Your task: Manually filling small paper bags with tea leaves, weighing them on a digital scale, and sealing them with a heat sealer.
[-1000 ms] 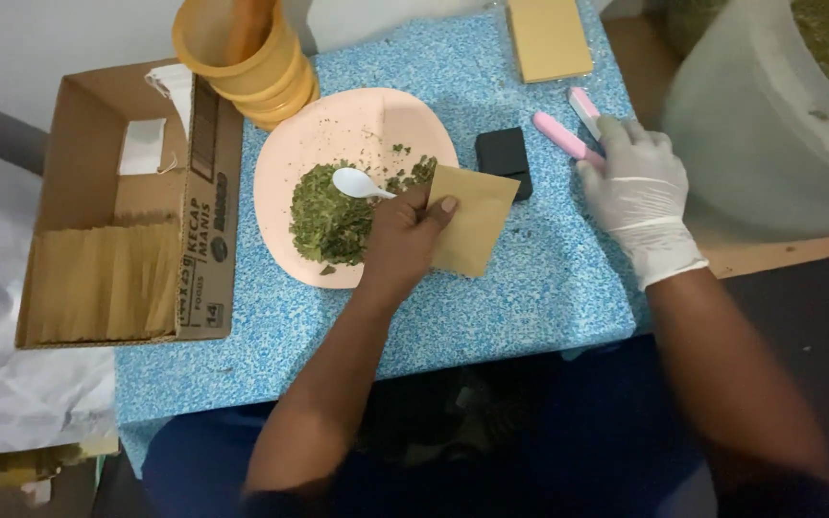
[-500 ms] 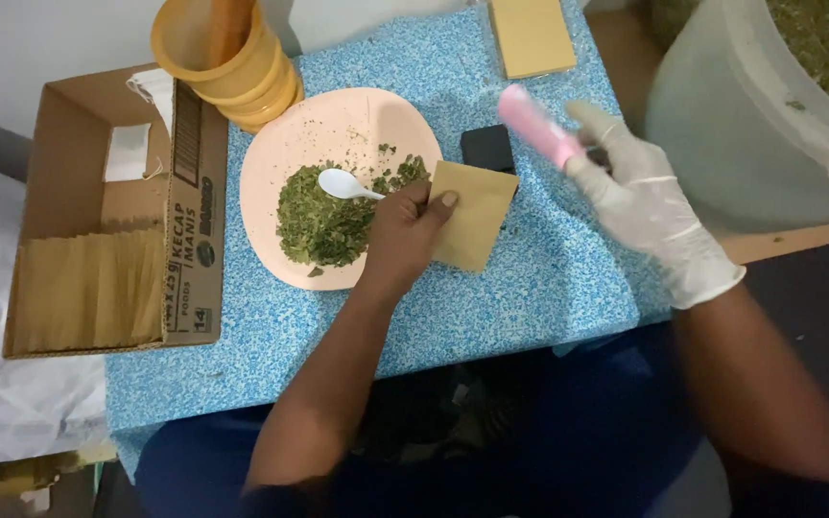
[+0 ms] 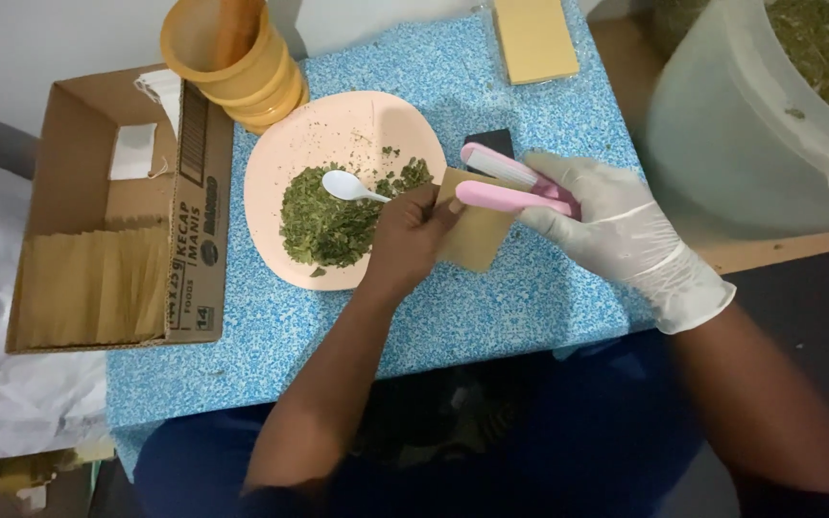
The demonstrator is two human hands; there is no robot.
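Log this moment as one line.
left hand: holds brown paper pouch | right hand: gloved, holds pink sealer at pouch | plate: dried leaves, spoon

The left hand (image 3: 405, 240) is bare, its forearm running up from the lower left toward the middle, wrist straight, back of the hand facing up. Its fingers are curled closed in a pinch, thumb toward the right. The right hand (image 3: 616, 225) wears a white glove that ends just past the wrist; its forearm comes in from the lower right. Its fingers are closed in a grip, knuckles up, pointing left toward the left hand, the two hands near each other.
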